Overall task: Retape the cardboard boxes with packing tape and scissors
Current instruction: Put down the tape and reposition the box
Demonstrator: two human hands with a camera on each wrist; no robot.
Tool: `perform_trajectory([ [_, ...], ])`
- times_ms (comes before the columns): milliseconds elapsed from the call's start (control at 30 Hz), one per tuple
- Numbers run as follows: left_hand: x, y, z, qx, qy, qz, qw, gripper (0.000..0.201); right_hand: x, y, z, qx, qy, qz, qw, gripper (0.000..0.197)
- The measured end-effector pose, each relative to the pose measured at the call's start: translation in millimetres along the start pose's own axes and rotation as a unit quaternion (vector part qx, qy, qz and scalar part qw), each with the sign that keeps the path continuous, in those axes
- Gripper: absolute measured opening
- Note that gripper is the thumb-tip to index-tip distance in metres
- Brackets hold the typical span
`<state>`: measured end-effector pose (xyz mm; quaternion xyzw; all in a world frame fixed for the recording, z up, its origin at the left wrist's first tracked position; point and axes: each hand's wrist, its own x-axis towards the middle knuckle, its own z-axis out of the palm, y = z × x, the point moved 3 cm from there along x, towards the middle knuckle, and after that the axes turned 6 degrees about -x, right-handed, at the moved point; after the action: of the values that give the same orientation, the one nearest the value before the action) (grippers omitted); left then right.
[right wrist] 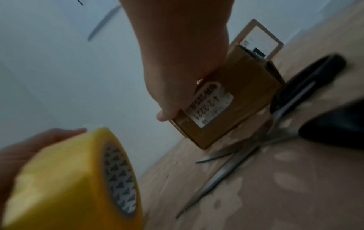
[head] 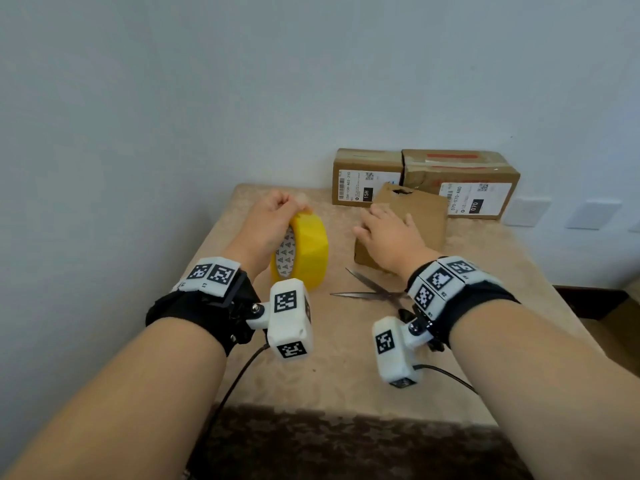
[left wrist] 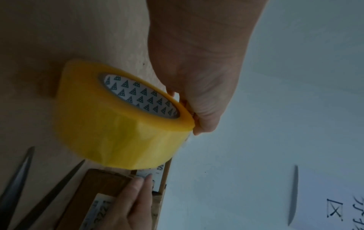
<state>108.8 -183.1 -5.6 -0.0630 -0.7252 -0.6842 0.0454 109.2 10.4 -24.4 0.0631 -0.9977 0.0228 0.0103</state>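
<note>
A yellow packing tape roll (head: 306, 252) (left wrist: 118, 124) (right wrist: 69, 179) stands on its edge on the beige table (head: 346, 368). My left hand (head: 273, 216) (left wrist: 199, 87) pinches the roll's top rim with curled fingers. A small brown cardboard box (head: 424, 216) (right wrist: 238, 96) (left wrist: 98, 185) lies right of the roll. My right hand (head: 384, 233) (right wrist: 177, 62) rests flat on its top, fingers straight. Open scissors (head: 370, 289) (right wrist: 226, 171) (left wrist: 49, 194) lie in front of the box, handles under my right wrist.
Two larger labelled cardboard boxes (head: 367, 178) (head: 464, 183) stand side by side at the back against the wall. The table's left edge runs close to the wall; its front edge is near me. Camera cables trail from both wrists.
</note>
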Motion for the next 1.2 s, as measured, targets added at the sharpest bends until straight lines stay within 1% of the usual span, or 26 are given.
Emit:
perform_trajectory([
  [67, 1, -6, -2, -0.032, 0.01, 0.001, 0.999, 0.013, 6, -1, 9, -0.035, 0.002, 0.005, 0.999, 0.055],
  [167, 3, -9, -3, -0.067, 0.032, -0.003, 0.997, 0.015, 6, 2, 12, -0.062, 0.021, -0.019, 0.998, 0.064],
  [233, 4, -9, -2, -0.065, 0.035, -0.004, 0.997, 0.016, 2, 6, 12, -0.066, 0.017, -0.043, 0.997, 0.071],
  [300, 4, -7, 0, -0.053, 0.028, -0.002, 0.998, 0.017, -8, 11, 5, -0.048, -0.001, -0.066, 0.997, 0.073],
  [367, 4, -5, 3, -0.036, 0.01, 0.002, 0.999, 0.018, -23, 18, -5, 0.009, -0.016, -0.085, 0.996, 0.072],
  [433, 0, -2, 7, -0.031, -0.012, 0.004, 0.999, 0.02, -38, 24, -11, 0.073, -0.007, -0.084, 0.994, 0.071],
  [467, -1, 0, 9, -0.027, -0.02, 0.006, 0.999, 0.022, -42, 26, -10, 0.072, 0.001, -0.076, 0.994, 0.07],
  [567, -4, 2, 15, -0.018, -0.045, 0.014, 0.999, 0.02, -41, 31, 8, -0.022, 0.025, -0.05, 0.998, 0.058],
  [600, -5, 2, 16, -0.017, -0.05, 0.013, 0.999, 0.018, -37, 32, 13, -0.037, 0.035, -0.048, 0.998, 0.055],
  [667, -4, 1, 19, -0.011, -0.051, 0.008, 0.999, 0.017, -31, 34, 16, -0.043, 0.039, -0.056, 0.997, 0.052],
  [767, -1, 0, 23, -0.002, -0.049, 0.002, 0.999, 0.022, -26, 37, 16, -0.035, 0.04, -0.073, 0.996, 0.052],
  [833, 0, -1, 27, -0.003, -0.054, 0.004, 0.999, 0.022, -27, 36, 15, -0.017, 0.057, -0.08, 0.995, 0.054],
  [900, 0, -1, 31, 0.008, -0.058, 0.008, 0.998, 0.021, -30, 34, 18, -0.028, 0.069, -0.086, 0.993, 0.055],
  [1000, -1, -2, 37, 0.021, -0.077, 0.016, 0.997, 0.02, -29, 33, 19, -0.05, 0.049, -0.089, 0.994, 0.052],
  [1100, -4, -1, 42, 0.036, -0.11, 0.018, 0.993, 0.023, -27, 31, 14, -0.005, 0.02, -0.081, 0.997, 0.051],
  [1167, -6, -2, 45, 0.032, -0.139, 0.022, 0.99, 0.022, -30, 23, 2, 0.092, 0.039, -0.079, 0.992, 0.049],
  [1200, -6, -2, 46, 0.03, -0.154, 0.027, 0.987, 0.02, -33, 18, -6, 0.165, 0.062, -0.08, 0.981, 0.049],
])
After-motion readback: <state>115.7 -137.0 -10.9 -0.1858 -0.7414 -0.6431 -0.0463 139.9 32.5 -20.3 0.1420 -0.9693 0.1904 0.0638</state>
